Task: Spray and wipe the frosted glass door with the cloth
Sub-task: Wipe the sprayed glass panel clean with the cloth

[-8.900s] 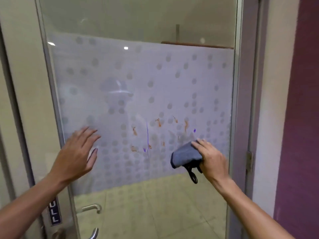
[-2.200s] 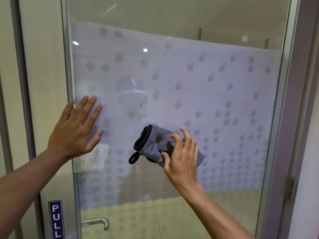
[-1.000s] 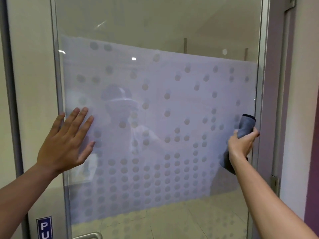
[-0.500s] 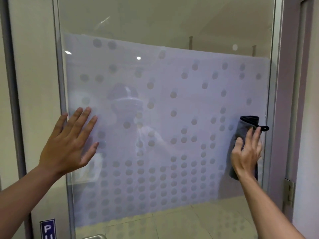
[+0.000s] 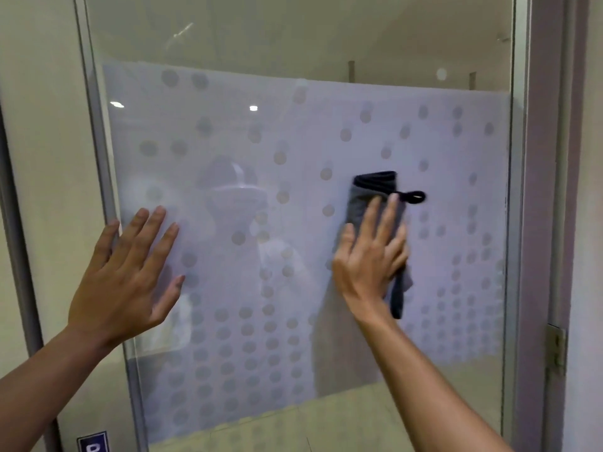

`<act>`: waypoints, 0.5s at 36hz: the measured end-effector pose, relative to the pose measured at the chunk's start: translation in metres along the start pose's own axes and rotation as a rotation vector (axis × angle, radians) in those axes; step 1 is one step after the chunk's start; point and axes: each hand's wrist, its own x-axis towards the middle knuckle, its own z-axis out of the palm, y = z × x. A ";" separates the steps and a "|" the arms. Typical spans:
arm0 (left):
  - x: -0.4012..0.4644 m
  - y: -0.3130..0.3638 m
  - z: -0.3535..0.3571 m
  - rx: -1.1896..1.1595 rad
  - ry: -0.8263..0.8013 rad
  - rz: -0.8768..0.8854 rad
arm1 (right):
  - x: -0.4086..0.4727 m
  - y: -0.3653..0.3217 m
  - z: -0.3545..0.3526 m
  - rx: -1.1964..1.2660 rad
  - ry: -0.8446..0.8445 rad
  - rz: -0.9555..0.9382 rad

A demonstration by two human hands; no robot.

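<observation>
The frosted glass door [image 5: 326,132] fills the view, its pale film patterned with grey dots and a clear band above. My left hand [image 5: 127,275] lies flat on the glass near the door's left edge, fingers spread and straight. My right hand [image 5: 372,256] presses a folded grey cloth [image 5: 368,190] with a black hem and black loop against the frosted film right of centre, fingers straight. Part of the cloth hangs below my palm. No spray bottle is in view.
A metal door frame [image 5: 528,223] runs down the right side, with a hinge [image 5: 556,350] low on it. A blue PULL sign [image 5: 93,442] shows at the bottom left on the door's left stile. Beige wall panels stand to the left.
My right hand has slid the cloth left from the door's right edge toward the middle of the glass. The stains seen in the earliest frame no longer show. My left hand stays put.
</observation>
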 end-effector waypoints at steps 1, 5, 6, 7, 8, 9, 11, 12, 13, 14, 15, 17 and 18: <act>0.000 0.000 0.001 -0.001 0.005 -0.002 | -0.009 -0.011 0.002 -0.003 -0.014 -0.073; -0.001 -0.001 0.004 -0.008 0.022 0.002 | -0.056 -0.037 0.012 0.018 -0.104 -0.413; -0.001 -0.001 0.004 -0.006 0.029 0.006 | -0.069 -0.039 0.014 0.018 -0.121 -0.502; -0.001 -0.001 0.005 -0.004 0.037 0.010 | -0.082 -0.038 0.016 0.021 -0.132 -0.591; -0.001 -0.001 0.005 -0.003 0.045 0.014 | -0.095 -0.036 0.018 0.026 -0.140 -0.677; -0.001 -0.002 0.005 -0.004 0.051 0.018 | -0.110 -0.031 0.019 0.033 -0.150 -0.759; -0.001 -0.002 0.007 -0.008 0.060 0.024 | -0.137 -0.016 0.021 0.038 -0.181 -0.896; -0.001 -0.003 0.008 -0.009 0.063 0.024 | -0.151 -0.006 0.022 0.032 -0.197 -0.952; -0.001 -0.003 0.008 -0.011 0.064 0.025 | -0.164 0.005 0.023 0.022 -0.210 -1.004; -0.002 -0.003 0.009 -0.014 0.064 0.025 | -0.176 0.018 0.024 0.010 -0.218 -1.052; -0.002 -0.004 0.009 -0.017 0.063 0.026 | -0.187 0.030 0.024 -0.003 -0.220 -1.099; -0.002 -0.004 0.010 -0.023 0.059 0.029 | -0.205 0.056 0.024 -0.047 -0.212 -1.184; -0.002 -0.004 0.011 -0.024 0.056 0.030 | -0.212 0.069 0.023 -0.077 -0.213 -1.219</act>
